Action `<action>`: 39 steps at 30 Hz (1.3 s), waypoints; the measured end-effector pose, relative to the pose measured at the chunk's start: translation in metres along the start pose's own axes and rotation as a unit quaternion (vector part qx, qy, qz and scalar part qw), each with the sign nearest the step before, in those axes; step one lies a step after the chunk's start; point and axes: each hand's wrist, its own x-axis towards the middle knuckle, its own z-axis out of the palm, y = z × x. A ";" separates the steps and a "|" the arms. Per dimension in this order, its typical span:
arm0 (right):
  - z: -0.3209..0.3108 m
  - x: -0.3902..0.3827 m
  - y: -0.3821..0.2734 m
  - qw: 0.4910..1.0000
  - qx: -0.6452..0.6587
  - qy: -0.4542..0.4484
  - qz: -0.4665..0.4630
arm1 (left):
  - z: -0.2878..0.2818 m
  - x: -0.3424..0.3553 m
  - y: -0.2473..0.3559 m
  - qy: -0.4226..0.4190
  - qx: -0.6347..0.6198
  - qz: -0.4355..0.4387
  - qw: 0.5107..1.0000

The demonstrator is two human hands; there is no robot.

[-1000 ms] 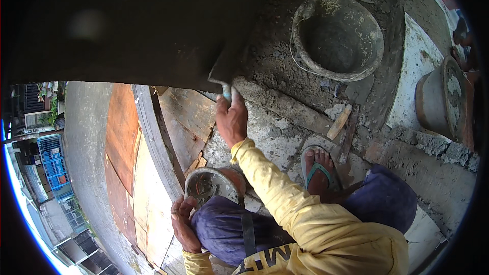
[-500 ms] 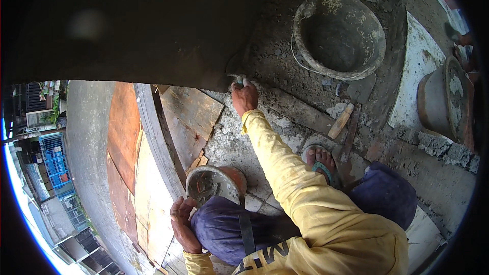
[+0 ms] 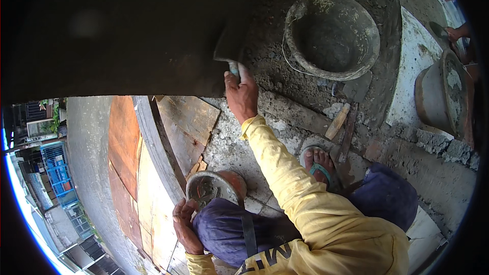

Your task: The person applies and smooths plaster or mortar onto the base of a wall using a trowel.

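Observation:
My right hand (image 3: 241, 98) reaches forward, its fingers wrapped round the handle of a trowel (image 3: 227, 46). The trowel's blade lies against or very near a dark, smooth cement-coloured surface (image 3: 132, 51); shadow hides whether they touch. Beside my bent left knee (image 3: 219, 231) rests my left hand (image 3: 186, 226), empty, with loosely curled fingers a little apart. A small orange-sided bucket (image 3: 237, 182) with grey wet mortar (image 3: 210, 189) inside stands just beyond that knee.
A big mortar-crusted bucket (image 3: 333, 33) with a wire handle sits at the far right. Near it lie a wooden-handled tool (image 3: 337, 121) and a narrow strip (image 3: 349, 132). Another person's hand (image 3: 456, 33) shows beside a mortar tub (image 3: 430, 91). Plywood sheets (image 3: 125, 142) and a timber beam (image 3: 158, 142) lie left.
My right hand and the trowel have moved slightly left, with more of the blade showing. At the far right, the other person's hand has shifted. My left hand stays by the knee.

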 end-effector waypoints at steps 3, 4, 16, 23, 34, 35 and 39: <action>-0.013 0.015 0.015 0.995 0.026 -0.031 0.088 | 0.002 0.000 -0.001 0.008 0.011 0.000 1.000; -0.013 0.026 0.024 0.992 0.028 -0.036 0.116 | 0.002 0.001 -0.001 0.004 0.008 0.004 1.000; 0.009 0.037 0.049 0.999 0.037 -0.006 -0.039 | 0.013 0.004 0.001 0.023 0.011 -0.008 1.000; -0.004 0.080 0.078 0.997 0.019 -0.002 0.072 | 0.014 0.009 -0.001 0.013 0.021 -0.002 1.000; -0.005 0.124 0.081 0.996 -0.062 -0.058 0.008 | 0.012 0.012 0.001 0.005 0.049 -0.021 0.999; -0.008 0.115 0.073 0.997 -0.057 -0.054 -0.008 | 0.013 0.013 0.001 0.004 0.046 -0.021 0.999; -0.011 0.091 0.054 0.998 0.014 -0.020 -0.057 | 0.016 0.016 0.001 0.000 0.048 -0.029 0.998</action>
